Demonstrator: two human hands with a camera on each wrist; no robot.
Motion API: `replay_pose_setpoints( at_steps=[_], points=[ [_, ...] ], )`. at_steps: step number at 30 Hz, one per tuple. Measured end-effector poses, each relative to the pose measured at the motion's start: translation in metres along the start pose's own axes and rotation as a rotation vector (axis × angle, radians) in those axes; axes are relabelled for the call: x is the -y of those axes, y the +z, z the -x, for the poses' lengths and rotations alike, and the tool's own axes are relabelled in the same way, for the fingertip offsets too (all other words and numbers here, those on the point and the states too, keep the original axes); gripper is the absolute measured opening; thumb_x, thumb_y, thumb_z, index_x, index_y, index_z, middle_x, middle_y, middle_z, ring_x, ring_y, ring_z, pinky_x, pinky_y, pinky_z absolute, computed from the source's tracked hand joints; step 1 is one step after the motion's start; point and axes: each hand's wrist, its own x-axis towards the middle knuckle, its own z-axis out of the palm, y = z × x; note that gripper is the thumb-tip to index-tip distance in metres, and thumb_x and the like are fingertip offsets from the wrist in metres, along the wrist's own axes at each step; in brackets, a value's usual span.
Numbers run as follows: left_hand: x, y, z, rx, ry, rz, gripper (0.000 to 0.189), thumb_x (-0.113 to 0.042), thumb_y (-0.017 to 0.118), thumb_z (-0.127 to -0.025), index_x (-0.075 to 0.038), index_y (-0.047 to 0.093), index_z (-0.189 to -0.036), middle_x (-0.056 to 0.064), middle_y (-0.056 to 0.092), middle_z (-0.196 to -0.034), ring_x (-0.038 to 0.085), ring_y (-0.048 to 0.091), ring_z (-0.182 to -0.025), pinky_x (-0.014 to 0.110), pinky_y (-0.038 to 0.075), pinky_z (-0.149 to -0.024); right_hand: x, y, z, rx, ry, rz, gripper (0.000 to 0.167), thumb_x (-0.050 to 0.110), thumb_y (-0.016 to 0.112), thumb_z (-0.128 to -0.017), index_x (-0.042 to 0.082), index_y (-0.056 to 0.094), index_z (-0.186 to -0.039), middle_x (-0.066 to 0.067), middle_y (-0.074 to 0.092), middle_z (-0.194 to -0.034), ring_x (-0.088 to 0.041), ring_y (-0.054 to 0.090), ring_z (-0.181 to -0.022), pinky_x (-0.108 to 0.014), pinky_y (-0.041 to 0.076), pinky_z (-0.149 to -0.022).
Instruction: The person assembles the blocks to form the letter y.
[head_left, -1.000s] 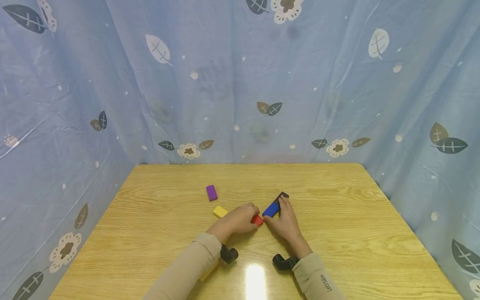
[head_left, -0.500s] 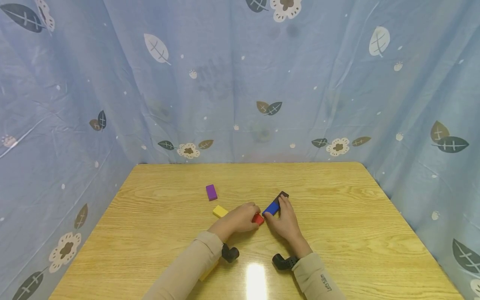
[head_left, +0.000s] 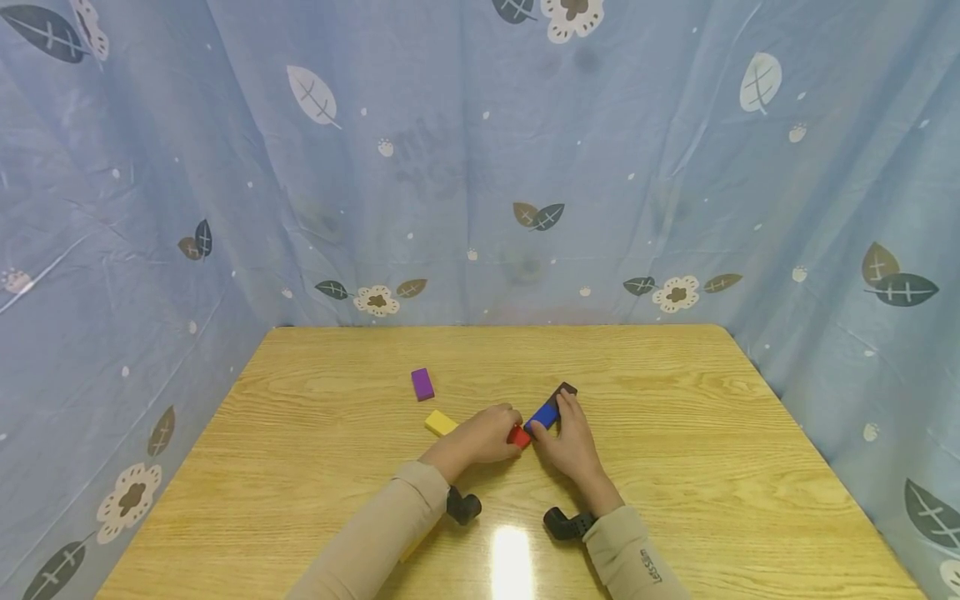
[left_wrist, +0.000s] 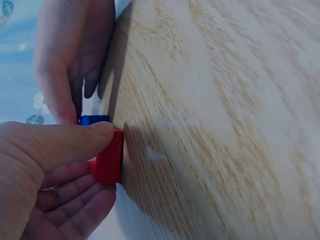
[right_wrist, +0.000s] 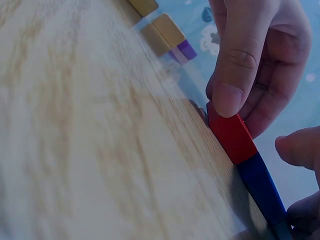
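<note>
Red block [head_left: 517, 437] in left hand [head_left: 483, 435], "LetsSlim" right sleeve [head_left: 626, 550]

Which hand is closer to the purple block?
Left. The left hand grips the red block, below and right of the purple block in the head view; the right hand is farther right, at the blue block.

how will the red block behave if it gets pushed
The red block probably slides rather than rolls, given its flat faces. Its edges look straight in the left hand, so it seems stiff. Lying low, it's unlikely to tip.
</note>
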Motion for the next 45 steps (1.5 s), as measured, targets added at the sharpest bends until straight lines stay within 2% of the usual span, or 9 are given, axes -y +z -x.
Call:
replay_pose_setpoints(
  at_steps=[25,39,45],
  points=[
    [-0.0032,0.0056,-0.0086,-0.013,-0.017,0.034,0.036,-0.026,0.075,-0.081,-0.004,0.066,-0.108,0.004,0.062,-0.094,0.008,0.049,-0.074,0.018,0.043,-0.064,-0.0021,0.0010,0.0000,-0.006,-0.006,0.005,0.071,0.027,0.063,-0.090,-0.016,0.033,-0.139,-0.029,0.028,-0.148,-0.046,0.027,-0.137,-0.055,0.028,-0.111],
    [-0.0029,0.0065,-0.0103,-0.029,0.000,0.049,0.036,-0.026,0.077,-0.079,-0.004,0.066,-0.105,0.003,0.063,-0.092,0.007,0.049,-0.073,0.017,0.041,-0.060,-0.0006,0.0000,0.0005,0.020,0.020,-0.006,0.084,0.030,0.074,-0.081,-0.015,0.032,-0.139,-0.027,0.026,-0.150,-0.045,0.022,-0.139,-0.056,0.025,-0.112],
    [-0.0018,0.0034,-0.0085,-0.010,-0.012,0.085,0.042,-0.027,0.077,-0.078,-0.002,0.065,-0.110,0.006,0.064,-0.096,0.008,0.051,-0.075,0.018,0.044,-0.063,-0.0015,0.0002,0.0004,0.012,0.008,-0.008,0.084,0.030,0.074,-0.081,-0.016,0.033,-0.138,-0.028,0.027,-0.150,-0.046,0.023,-0.138,-0.056,0.026,-0.111]
  ],
)
